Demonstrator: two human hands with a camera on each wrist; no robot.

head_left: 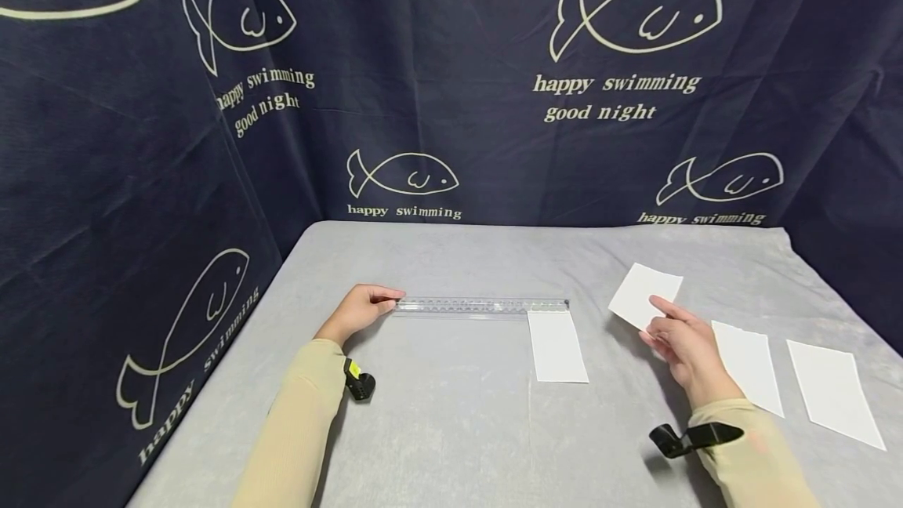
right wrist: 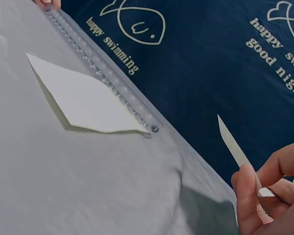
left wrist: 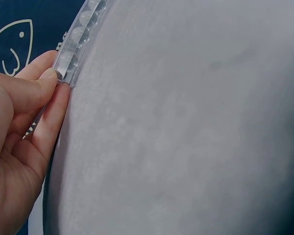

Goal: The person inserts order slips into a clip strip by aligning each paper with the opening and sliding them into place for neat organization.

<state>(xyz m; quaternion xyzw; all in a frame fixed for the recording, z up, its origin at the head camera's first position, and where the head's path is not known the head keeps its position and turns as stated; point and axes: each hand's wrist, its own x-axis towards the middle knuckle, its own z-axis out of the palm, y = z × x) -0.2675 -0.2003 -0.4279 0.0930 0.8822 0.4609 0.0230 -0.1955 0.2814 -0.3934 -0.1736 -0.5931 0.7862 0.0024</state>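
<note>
A long clear plastic strip (head_left: 466, 306) with a row of rounded bumps lies across the table. Its left end is pinched between the thumb and fingers of my left hand (head_left: 361, 309), seen close in the left wrist view. Against the strip's right end rests the top edge of a white card (head_left: 559, 347), slightly bent in the right wrist view; whether it is inserted I cannot tell. My right hand (head_left: 683, 342) holds another white card (head_left: 645, 294) by its lower right part, raised above the table and appearing nearly edge-on in the right wrist view.
Two more white cards lie at the right, one (head_left: 752, 367) partly behind my right hand and wrist, the other (head_left: 835, 390) farther right. A grey cloth covers the table (head_left: 451, 429). Dark blue curtains (head_left: 494, 30) with fish outlines enclose the back and sides.
</note>
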